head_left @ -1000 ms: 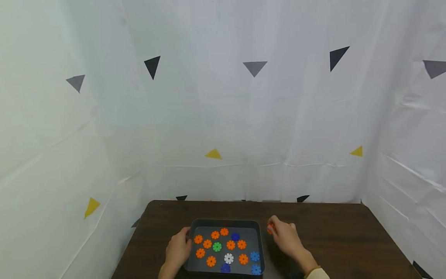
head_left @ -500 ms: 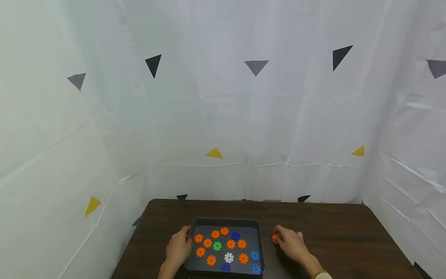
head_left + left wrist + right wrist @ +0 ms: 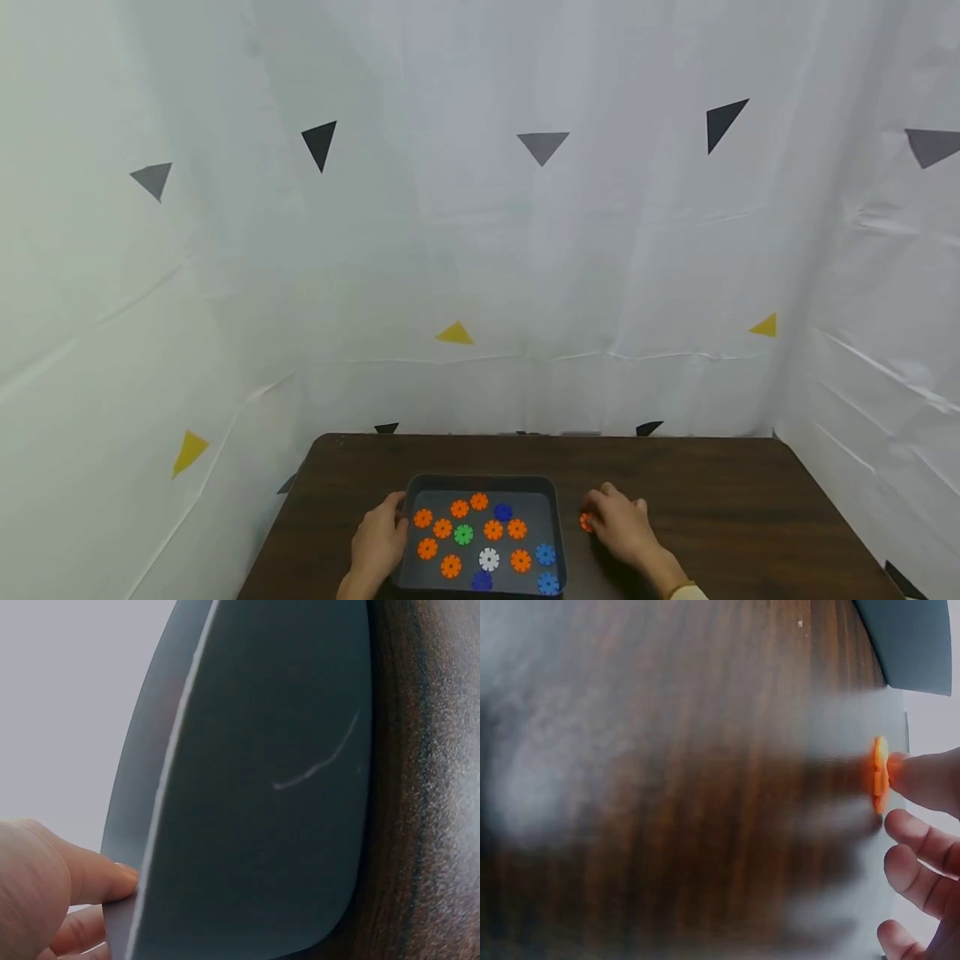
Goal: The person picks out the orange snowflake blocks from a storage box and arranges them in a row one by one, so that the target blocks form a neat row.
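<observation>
from my end i am watching the left hand (image 3: pixel 377 542) pinching the near-vertical side wall of the dark tray (image 3: pixel 480 482) at its rim, thumb on one face and fingers behind; i am judging that this hold is steadying the tray against sliding; the right hand (image 3: pixel 622 525) is hovering low over the dark wooden table (image 3: pixel 720 500), its fingers loosely spread, with one digit touching the upper side of an orange disc (image 3: pixel 586 522); i am seeing no second fingertip clamping it, so i am reading this as a light touch, not a firm pinch; the disc is sitting just beside the tray, outside its right wall, lying level on or barely above the wood, i cannot tell which; inside the tray, nine orange discs (image 3: pixel 451 567) are lying scattered with a green disc (image 3: pixel 463 534), a white disc (image 3: pixel 489 559), two light blue discs (image 3: pixel 545 555) and two dark blue discs (image 3: pixel 503 512); they are mostly lying apart, which is probably making each easy to pick out
</observation>
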A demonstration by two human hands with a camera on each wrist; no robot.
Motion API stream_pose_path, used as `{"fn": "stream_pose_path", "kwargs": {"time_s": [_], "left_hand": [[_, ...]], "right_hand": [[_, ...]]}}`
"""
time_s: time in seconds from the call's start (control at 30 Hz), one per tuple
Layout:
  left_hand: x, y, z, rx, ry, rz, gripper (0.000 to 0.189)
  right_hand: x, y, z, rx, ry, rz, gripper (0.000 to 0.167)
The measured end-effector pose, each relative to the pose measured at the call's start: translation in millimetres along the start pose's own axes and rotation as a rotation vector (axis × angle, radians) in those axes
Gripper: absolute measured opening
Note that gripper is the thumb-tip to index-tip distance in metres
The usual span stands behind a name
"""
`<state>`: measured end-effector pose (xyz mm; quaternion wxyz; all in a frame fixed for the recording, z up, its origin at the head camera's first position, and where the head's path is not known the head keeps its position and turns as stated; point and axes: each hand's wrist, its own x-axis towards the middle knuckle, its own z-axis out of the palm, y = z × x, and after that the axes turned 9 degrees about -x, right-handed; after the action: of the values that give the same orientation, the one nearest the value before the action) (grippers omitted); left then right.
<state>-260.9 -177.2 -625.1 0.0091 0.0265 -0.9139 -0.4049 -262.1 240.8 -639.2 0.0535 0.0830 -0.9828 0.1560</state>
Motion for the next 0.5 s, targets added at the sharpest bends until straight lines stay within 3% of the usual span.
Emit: {"fn": "stream_pose_path", "kwargs": {"time_s": [0.2, 0.5], "left_hand": [[0.2, 1.3, 1.0, 0.01, -0.013, -0.02, 0.043], [-0.4, 2.6, -0.5, 0.007, -0.007, -0.024, 0.043]], "right_hand": [[4.0, -5, -11, -0.026, 0.0, -0.001, 0.02], [6.7, -39, -29, -0.002, 0.063, -0.056, 0.026]]}}
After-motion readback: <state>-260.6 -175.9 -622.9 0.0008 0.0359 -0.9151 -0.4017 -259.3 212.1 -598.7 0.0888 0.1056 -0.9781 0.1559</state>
